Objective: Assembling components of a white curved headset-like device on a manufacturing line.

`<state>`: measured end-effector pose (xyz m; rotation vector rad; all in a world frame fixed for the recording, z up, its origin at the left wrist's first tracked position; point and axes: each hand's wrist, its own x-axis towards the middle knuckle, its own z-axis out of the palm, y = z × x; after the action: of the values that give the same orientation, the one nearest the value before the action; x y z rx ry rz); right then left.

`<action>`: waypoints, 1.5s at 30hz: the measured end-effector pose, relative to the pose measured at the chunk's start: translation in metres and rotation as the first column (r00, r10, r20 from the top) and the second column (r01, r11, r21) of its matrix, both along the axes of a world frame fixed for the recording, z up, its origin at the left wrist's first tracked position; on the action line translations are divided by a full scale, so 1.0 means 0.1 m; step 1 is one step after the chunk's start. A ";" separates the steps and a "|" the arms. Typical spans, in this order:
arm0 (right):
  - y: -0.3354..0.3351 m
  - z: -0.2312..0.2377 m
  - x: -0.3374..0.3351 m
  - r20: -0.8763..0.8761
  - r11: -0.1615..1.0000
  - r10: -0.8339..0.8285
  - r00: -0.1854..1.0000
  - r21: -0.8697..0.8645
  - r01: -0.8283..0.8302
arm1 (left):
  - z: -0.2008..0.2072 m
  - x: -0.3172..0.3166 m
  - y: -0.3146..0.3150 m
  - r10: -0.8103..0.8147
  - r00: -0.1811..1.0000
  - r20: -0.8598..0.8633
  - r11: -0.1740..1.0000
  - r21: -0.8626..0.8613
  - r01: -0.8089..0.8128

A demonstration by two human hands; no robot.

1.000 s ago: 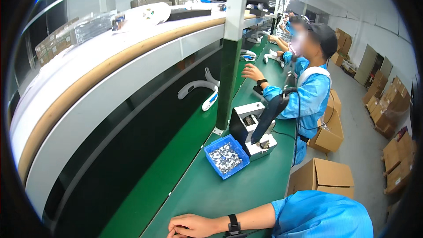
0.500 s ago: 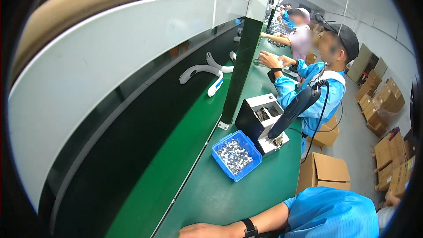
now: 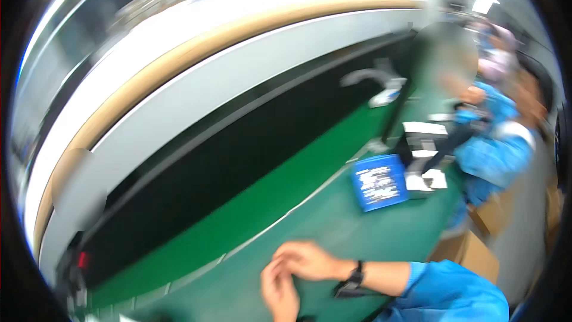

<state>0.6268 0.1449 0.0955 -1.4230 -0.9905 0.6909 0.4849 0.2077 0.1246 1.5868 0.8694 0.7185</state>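
My right hand (image 3: 307, 259) reaches in from the right above the green worktable (image 3: 333, 232), a black strap (image 3: 353, 280) round its wrist. Its fingers are loosely bent and meet those of my left hand (image 3: 279, 292), which comes up from the lower edge with its fingers stretched out. Nothing shows in either hand, though motion blurs the picture. Beyond them, apart from both hands, a blue bin (image 3: 379, 183) holds many small metal-looking pieces.
Behind the bin stands a black-and-white bench device (image 3: 424, 143). A co-worker in blue (image 3: 494, 161) is at the bench to the far right. Curved white parts (image 3: 386, 92) lie on the green-and-black belt (image 3: 256, 167). A post (image 3: 399, 107) rises at the bench edge. Cardboard boxes (image 3: 471, 253) stand at right.
The view has swung left, so the bin, device and co-worker sit farther right. My left hand has come into view, touching my right hand.
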 end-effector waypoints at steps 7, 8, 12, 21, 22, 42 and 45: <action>0.05 -0.06 -0.01 -0.058 0.994 -0.068 0.996 -0.089 0.063 | -0.38 0.02 0.14 -0.203 0.966 0.158 0.977 0.092 0.190; 0.06 -0.08 -0.07 -0.063 0.995 -0.068 0.996 -0.074 0.063 | -0.39 -0.01 0.15 -0.197 0.970 0.142 0.978 0.101 0.184; 0.14 -0.14 -0.18 -0.047 0.998 -0.052 0.998 -0.046 0.050 | -0.43 -0.13 0.14 -0.150 0.975 0.166 0.985 0.109 0.133; 0.07 -0.10 -0.14 0.039 0.998 -0.024 0.999 -0.054 0.026 | -0.40 -0.10 0.08 -0.142 0.961 0.239 0.987 0.107 0.119; 0.08 -0.10 -0.14 0.001 0.998 -0.030 1.000 -0.050 0.030 | -0.38 -0.10 0.08 -0.141 0.962 0.235 0.988 0.102 0.120; 0.07 0.11 -0.17 0.036 0.972 -0.071 0.997 -0.223 0.077 | -0.03 -0.17 0.21 -0.107 0.978 0.180 0.990 0.107 0.088; 0.08 0.08 -0.16 0.004 0.965 -0.084 0.996 -0.247 0.082 | -0.06 -0.16 0.24 -0.113 0.983 0.147 0.985 0.147 0.091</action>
<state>0.6106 0.1530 0.1038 -1.6688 -0.8554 0.7768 0.4685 0.2312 0.1187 1.6622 0.6304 0.8326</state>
